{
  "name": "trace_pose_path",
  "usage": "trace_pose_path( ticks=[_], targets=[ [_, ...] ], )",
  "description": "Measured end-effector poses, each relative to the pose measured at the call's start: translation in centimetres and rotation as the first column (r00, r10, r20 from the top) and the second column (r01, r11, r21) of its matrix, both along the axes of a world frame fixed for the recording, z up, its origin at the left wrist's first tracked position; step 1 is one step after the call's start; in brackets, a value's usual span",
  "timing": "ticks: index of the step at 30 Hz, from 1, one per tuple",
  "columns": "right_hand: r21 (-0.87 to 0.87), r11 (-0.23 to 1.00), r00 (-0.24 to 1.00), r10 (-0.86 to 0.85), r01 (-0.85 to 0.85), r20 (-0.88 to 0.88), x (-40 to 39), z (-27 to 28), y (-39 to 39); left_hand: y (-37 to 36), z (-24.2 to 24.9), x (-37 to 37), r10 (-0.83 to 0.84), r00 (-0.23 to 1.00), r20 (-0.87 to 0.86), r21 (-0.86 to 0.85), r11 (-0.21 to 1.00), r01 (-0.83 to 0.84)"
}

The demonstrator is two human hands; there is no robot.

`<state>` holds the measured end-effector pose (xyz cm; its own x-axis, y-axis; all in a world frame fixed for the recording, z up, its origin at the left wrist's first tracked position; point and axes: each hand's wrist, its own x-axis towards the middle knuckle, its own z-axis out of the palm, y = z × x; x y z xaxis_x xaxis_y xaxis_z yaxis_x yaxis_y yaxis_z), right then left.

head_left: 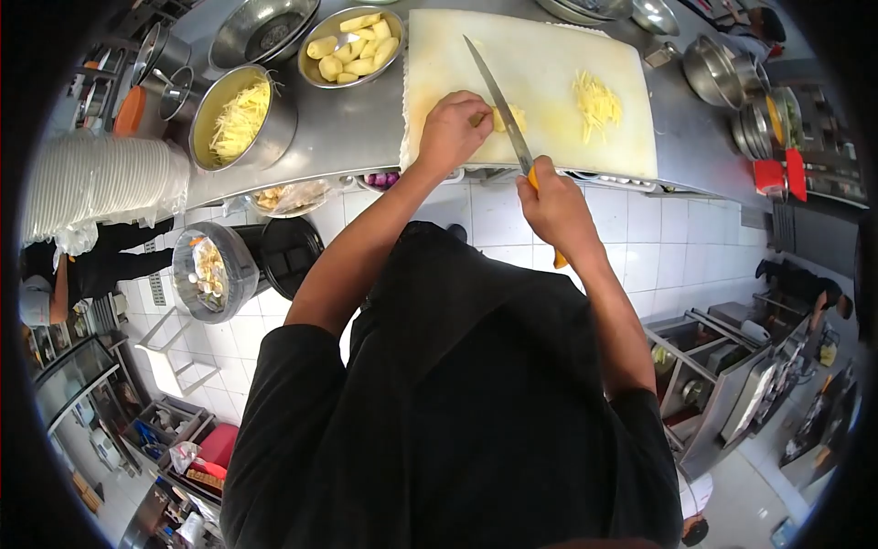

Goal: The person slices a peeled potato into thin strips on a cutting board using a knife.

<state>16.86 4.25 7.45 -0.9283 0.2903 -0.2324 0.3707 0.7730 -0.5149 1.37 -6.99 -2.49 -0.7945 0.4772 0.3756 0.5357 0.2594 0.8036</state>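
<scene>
My right hand is wrapped round the orange handle of a long knife, its blade pointing away over the white cutting board. Beside the blade, on its left, my left hand has its fingers bent together at a small yellow piece. More pale yellow slices lie just right of the blade. A small heap of thin yellow strips rests on the right part of the board. What exactly my left fingertips pinch is partly hidden.
Left of the board stand a bowl of peeled yellow pieces, a deep pot of yellow strips and a metal colander. Metal bowls are at the right. A lined bin is on the floor. Other people are at both sides.
</scene>
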Motion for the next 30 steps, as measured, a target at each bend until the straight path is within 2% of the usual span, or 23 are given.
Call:
trace_pose_path(
  ticks=[8,13,20,23,30],
  targets=[
    [0.029,1.000,1.000,0.006,-0.007,0.021,-2.7,-1.3,0.1,0.1,-0.2,0.0,-0.004,1.000,0.014,0.044,0.999,0.004],
    [0.071,0.997,1.000,0.030,-0.030,0.001,-5.3,-3.6,0.4,0.1,-0.1,-0.1,0.001,1.000,0.008,0.003,1.000,-0.001],
    [0.001,0.999,0.999,-0.035,0.035,0.025,-4.7,-2.0,0.6,-0.1,0.1,0.0,-0.016,0.999,0.036,0.016,1.000,0.015],
    [-0.008,0.999,0.999,-0.049,0.049,0.014,-3.8,-1.1,0.5,-0.1,-0.2,-0.2,-0.017,0.998,-0.053,0.021,1.000,0.018],
    [0.011,1.000,1.000,-0.025,0.025,0.012,-2.1,-0.1,-0.2,0.0,-0.3,-0.2,-0.014,0.999,-0.042,0.016,1.000,0.015]
  ],
)
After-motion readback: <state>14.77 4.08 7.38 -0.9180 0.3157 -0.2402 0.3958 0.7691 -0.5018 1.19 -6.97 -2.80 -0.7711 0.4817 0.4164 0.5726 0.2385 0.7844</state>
